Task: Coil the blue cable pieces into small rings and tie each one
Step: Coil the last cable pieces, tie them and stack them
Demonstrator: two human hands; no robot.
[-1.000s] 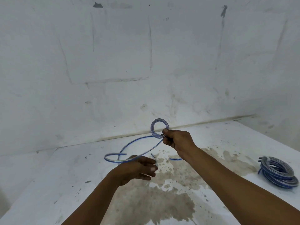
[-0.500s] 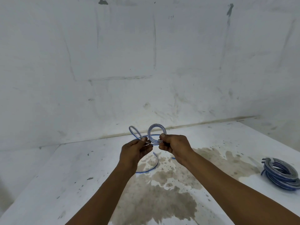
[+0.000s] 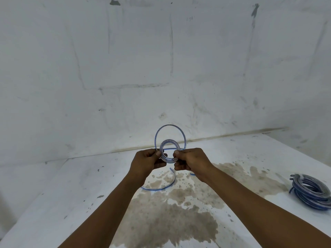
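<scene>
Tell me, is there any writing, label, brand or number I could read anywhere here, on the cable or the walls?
None can be read.
Small blue cable ring held up in the hands: no print visible.
Pile of blue coils at right: no label visible.
Wall: only stains, seams and scuffs; a faint dark speck near the top is too small to tell.

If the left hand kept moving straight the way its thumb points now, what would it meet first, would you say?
The left hand points right across the small coil it pinches; past that, it would likely meet the right hand, though depth is uncertain.
</scene>
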